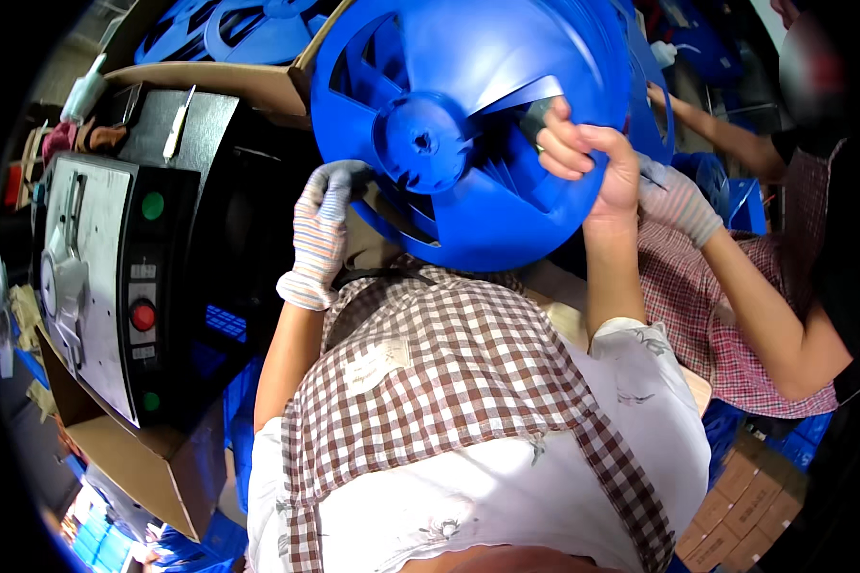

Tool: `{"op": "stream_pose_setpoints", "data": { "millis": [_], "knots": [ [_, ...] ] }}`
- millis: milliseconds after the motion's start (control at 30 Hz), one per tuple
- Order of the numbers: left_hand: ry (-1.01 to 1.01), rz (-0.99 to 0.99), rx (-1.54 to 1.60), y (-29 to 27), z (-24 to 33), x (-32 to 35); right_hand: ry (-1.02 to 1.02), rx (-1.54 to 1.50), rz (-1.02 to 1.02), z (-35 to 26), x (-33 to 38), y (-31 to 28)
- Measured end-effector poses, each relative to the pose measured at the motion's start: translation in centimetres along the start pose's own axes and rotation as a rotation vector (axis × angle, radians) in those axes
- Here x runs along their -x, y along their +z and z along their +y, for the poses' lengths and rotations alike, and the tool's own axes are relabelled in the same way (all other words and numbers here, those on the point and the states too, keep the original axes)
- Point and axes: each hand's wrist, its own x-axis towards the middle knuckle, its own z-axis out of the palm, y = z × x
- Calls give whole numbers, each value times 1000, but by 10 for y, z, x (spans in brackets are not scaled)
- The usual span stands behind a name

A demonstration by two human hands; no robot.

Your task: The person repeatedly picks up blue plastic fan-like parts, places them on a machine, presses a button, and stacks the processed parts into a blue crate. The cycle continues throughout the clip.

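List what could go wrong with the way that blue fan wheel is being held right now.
1. The big blue plastic fan wheel is held in the air by its edges; the bare right hand could slip.
2. The striped-gloved left hand only touches the lower rim, so the wheel may tilt or drop.
3. A co-worker's gloved hand works close behind it; a swing could strike it.

Single view only, from a fisheye camera worn on the person's head. It faces steeply downward and slightly forward, along the wearer's own chest and checked apron (449, 382). Range is close: the blue fan wheel (468, 124) fills the upper centre, near the lens. Both forearms enter from below. Straight edges bow toward the dark circular rim. A machine panel (115, 277) lies left; a co-worker's arm (764, 306) right.
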Motion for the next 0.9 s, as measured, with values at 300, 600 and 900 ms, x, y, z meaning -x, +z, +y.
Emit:
{"op": "stream_pose_setpoints", "data": {
  "millis": [300,600,900],
  "knots": [
    [18,156,108,-29,-16,-6,-102,-310,-164,-20,-8,0],
    [58,55,228,-10,2,-7,-110,-278,-196,-19,-14,6],
    [-21,150,178,-5,6,-4,-95,-271,-217,-19,-17,18]
  ]
}}
